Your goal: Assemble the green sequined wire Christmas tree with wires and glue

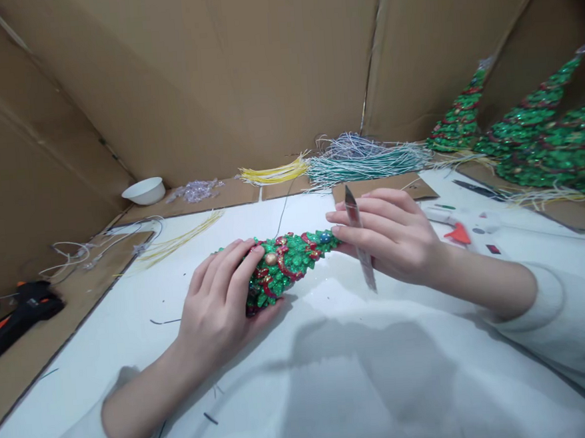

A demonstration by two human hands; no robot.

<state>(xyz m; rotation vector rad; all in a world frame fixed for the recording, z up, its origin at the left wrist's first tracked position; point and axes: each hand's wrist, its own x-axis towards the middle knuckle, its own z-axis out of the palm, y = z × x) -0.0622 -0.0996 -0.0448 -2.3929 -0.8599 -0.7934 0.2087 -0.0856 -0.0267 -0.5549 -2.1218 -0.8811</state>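
A small glittery green Christmas tree figure (pixel 295 262) with red garlands and coloured baubles lies on its side above the white table. My left hand (pixel 222 290) is wrapped round its wide end, thumb underneath. At the narrow end, the fingers of my right hand (pixel 388 235) are closed about the tip. A slim tool (pixel 360 247) with a dark pointed end and a clear body is tucked between those fingers, point upward; I cannot tell its exact kind. A thin dark wire (pixel 284 209) rises behind the tree.
Bundles of yellow wires (pixel 274 173) and green-white wires (pixel 369 163) lie at the back, near a white bowl (pixel 144 191). Several finished trees (pixel 531 122) stand at right. A black glue gun (pixel 23 314) lies at left. Cardboard walls (pixel 242 69) enclose the table.
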